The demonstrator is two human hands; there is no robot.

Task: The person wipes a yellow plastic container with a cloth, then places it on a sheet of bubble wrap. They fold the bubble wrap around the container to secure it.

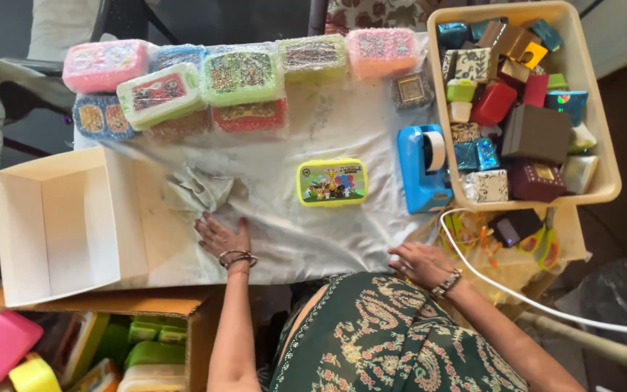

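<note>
Both arms reached forward from the body, palms down. Left hand [220,236] lay flat, fingers spread and pointing away, bangles at the wrist, forearm running straight up from the bottom edge. Right hand [419,263] was flat too, fingers angled toward the left, bracelet on the wrist, forearm coming in diagonally from the lower right. Neither hand gripped anything.

I read this as a home gift-packing corner: cloth-covered surface [342,239], wrapped lunch boxes [241,76], tape dispenser [422,168], tub [595,123] of small gift boxes [536,133].
</note>
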